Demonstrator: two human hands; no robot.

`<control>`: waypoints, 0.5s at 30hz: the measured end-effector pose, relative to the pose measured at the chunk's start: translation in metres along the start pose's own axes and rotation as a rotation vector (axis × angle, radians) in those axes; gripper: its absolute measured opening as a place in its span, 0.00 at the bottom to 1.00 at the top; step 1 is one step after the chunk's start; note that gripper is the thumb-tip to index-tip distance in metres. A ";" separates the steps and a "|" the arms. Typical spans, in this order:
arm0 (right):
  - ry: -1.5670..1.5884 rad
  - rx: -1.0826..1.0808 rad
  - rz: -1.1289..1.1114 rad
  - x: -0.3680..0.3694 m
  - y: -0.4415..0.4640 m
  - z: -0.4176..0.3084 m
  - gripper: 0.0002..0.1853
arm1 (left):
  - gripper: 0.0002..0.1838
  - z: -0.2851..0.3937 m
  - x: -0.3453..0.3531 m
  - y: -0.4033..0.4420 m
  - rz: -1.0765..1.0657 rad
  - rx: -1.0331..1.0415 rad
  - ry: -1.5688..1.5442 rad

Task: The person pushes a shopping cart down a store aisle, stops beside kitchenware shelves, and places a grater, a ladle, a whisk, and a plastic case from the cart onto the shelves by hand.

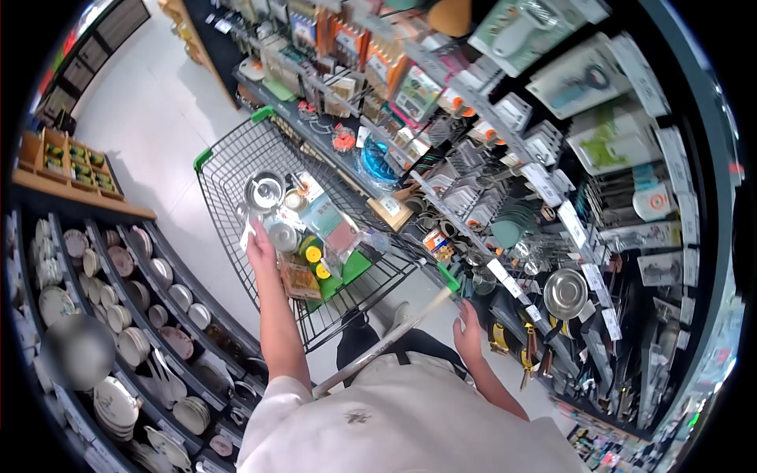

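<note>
My left hand point(260, 246) reaches over the shopping cart point(229, 158), its fingers closed on a thin packet point(246, 233) with a white part, whose contents I cannot make out. Just past it in the cart sits a shiny metal bowl point(264, 191), with a round metal item point(282, 236) close to my fingers. Nearby lie bottles with yellow caps point(313, 254), a brown pack point(300, 280) and a blue-and-pink pack point(325, 217). My right hand point(467, 329) hangs to the right of the cart handle point(386, 339), fingers extended, holding nothing.
On the right, a shelf rack point(544, 185) carries hanging kitchen tools, price labels and a steel bowl point(565, 293). Plates and bowls point(118, 317) fill the sloped shelves at left. A wooden crate point(75, 169) stands at the far left. Pale floor point(150, 102) runs ahead.
</note>
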State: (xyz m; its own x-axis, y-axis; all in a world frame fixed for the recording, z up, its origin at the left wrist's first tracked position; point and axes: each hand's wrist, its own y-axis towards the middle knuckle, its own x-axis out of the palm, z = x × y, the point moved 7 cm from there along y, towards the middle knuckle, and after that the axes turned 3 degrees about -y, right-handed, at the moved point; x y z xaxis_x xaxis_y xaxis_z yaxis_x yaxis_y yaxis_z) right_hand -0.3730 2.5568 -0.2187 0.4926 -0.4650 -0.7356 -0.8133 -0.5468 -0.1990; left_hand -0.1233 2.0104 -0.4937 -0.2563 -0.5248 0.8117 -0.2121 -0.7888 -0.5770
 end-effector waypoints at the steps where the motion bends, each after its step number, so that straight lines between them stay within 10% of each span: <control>1: 0.026 -0.018 -0.002 -0.001 0.004 0.002 0.29 | 0.23 -0.002 0.006 -0.021 0.052 0.025 0.077; 15: 0.109 -0.317 0.108 -0.059 0.047 -0.050 0.28 | 0.22 -0.071 0.095 -0.342 -0.402 -0.235 1.212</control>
State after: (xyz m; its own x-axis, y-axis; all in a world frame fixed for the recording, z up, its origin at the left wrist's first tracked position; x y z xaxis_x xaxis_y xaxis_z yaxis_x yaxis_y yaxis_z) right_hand -0.4247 2.5231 -0.1524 0.4530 -0.5939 -0.6648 -0.7342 -0.6716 0.0996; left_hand -0.1425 2.2532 -0.2257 -0.7948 0.4532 0.4036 -0.6006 -0.6827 -0.4162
